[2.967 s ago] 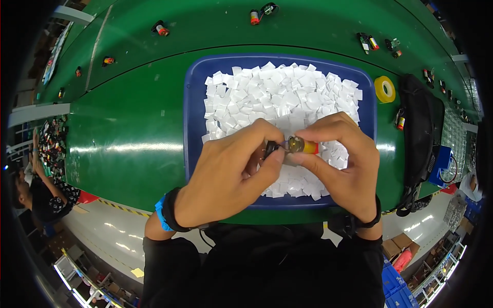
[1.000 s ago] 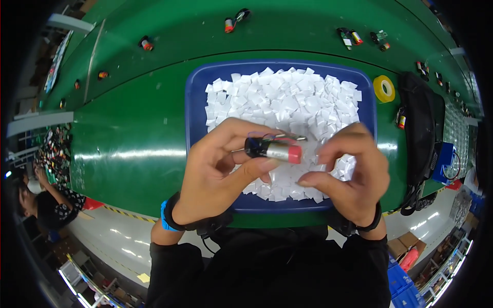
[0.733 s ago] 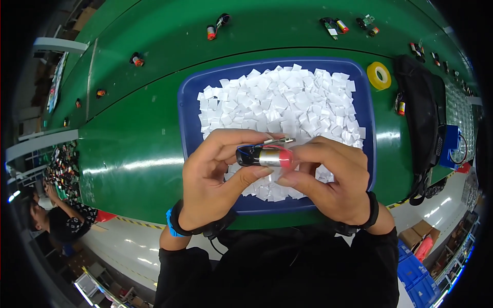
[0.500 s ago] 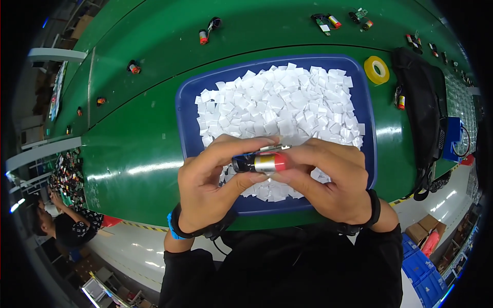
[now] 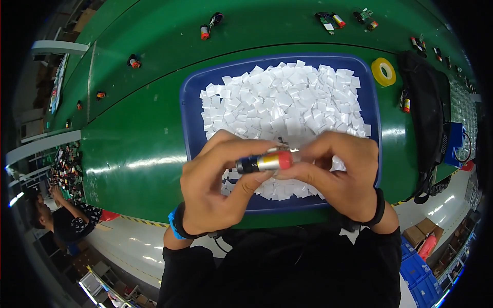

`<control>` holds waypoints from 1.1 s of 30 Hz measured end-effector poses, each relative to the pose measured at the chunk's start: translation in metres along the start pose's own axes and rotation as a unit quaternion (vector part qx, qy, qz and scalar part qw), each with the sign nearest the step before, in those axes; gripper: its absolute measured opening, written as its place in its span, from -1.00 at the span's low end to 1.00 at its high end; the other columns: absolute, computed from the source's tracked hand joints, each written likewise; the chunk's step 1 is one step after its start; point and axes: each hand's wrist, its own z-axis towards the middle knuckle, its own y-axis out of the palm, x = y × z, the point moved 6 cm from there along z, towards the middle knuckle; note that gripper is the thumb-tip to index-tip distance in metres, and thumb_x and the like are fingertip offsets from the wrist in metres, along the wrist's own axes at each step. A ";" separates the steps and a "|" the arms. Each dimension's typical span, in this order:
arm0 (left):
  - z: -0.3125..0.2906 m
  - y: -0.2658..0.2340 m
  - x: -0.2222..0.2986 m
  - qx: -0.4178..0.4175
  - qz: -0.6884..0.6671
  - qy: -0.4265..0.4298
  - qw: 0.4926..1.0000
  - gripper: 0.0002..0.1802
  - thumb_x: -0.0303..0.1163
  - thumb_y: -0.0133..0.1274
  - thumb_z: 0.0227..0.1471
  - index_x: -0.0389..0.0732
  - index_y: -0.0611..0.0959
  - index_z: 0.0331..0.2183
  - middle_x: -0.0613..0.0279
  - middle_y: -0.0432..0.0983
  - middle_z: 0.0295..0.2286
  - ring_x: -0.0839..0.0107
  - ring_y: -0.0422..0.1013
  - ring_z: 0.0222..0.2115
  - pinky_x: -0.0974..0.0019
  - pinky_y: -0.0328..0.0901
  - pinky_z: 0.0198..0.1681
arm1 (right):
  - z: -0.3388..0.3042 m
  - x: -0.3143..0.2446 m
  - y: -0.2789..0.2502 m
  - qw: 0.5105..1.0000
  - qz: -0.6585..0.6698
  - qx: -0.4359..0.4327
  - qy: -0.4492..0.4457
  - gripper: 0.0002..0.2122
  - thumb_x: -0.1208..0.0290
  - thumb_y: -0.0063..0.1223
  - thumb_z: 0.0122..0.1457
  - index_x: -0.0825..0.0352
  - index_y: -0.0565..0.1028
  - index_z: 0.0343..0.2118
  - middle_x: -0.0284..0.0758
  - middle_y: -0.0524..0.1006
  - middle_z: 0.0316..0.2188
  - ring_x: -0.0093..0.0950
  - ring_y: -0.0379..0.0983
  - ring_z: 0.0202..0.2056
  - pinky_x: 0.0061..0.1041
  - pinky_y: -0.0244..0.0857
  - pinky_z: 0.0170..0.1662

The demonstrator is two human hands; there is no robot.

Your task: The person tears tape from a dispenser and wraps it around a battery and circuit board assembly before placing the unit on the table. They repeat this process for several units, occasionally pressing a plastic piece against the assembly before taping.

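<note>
Above the near part of the tray, a small cylindrical battery [image 5: 268, 161] with a red end, a silver and yellow wrap and a black end lies sideways between my hands. Small metal parts show along its upper side. My left hand [image 5: 213, 179] grips its black end and middle between thumb and fingers. At the red end, my right hand [image 5: 341, 174] is closed, its thumb against the underside and its index finger blurred beside it. Behind and under both hands spreads a blue tray [image 5: 189, 110] heaped with small white square pieces [image 5: 280, 100].
A yellow tape roll [image 5: 383, 71] lies right of the tray, near a black bag [image 5: 423, 113] and a blue box [image 5: 453, 145]. Several battery assemblies, one a red-ended battery [image 5: 205, 32], dot the green table [image 5: 133, 138]. A co-worker [image 5: 67, 215] is at the far left beside piled parts.
The battery and both hands have shifted slightly right in the picture, as has the tray. My right index finger has drawn a little away from the red end.
</note>
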 end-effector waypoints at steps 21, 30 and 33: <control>0.004 0.015 -0.017 -0.071 -0.224 -0.238 0.942 -0.71 -0.52 0.14 0.11 -0.36 0.52 -0.12 0.09 0.56 -0.24 0.54 0.48 -0.54 0.54 0.37 -0.59 | -0.003 -0.018 -0.009 0.965 -0.147 0.090 -0.196 -0.66 0.55 0.43 -0.25 0.38 0.63 -0.31 -0.28 0.57 -0.37 -0.39 0.53 -0.41 -0.52 0.42 -0.38; 0.085 -0.051 -0.024 -0.070 0.004 -0.160 0.985 -0.73 -0.22 0.19 0.10 -0.24 0.66 -0.28 0.21 0.60 -0.33 0.61 0.45 -0.54 0.55 0.26 -0.53 | 0.007 -0.017 -0.015 0.972 -0.091 0.156 -0.148 -0.73 0.57 0.42 -0.19 0.40 0.55 -0.38 -0.25 0.56 -0.40 -0.40 0.52 -0.42 -0.53 0.40 -0.39; 0.142 -0.121 -0.072 0.016 0.196 -0.164 0.967 -0.59 -0.07 0.17 0.09 -0.24 0.66 -0.23 0.22 0.63 -0.32 0.55 0.47 -0.37 0.47 0.28 -0.41 | 0.002 -0.014 -0.026 0.977 -0.077 0.145 -0.134 -0.75 0.59 0.40 -0.14 0.38 0.45 -0.48 -0.24 0.55 -0.45 -0.41 0.51 -0.44 -0.55 0.36 -0.42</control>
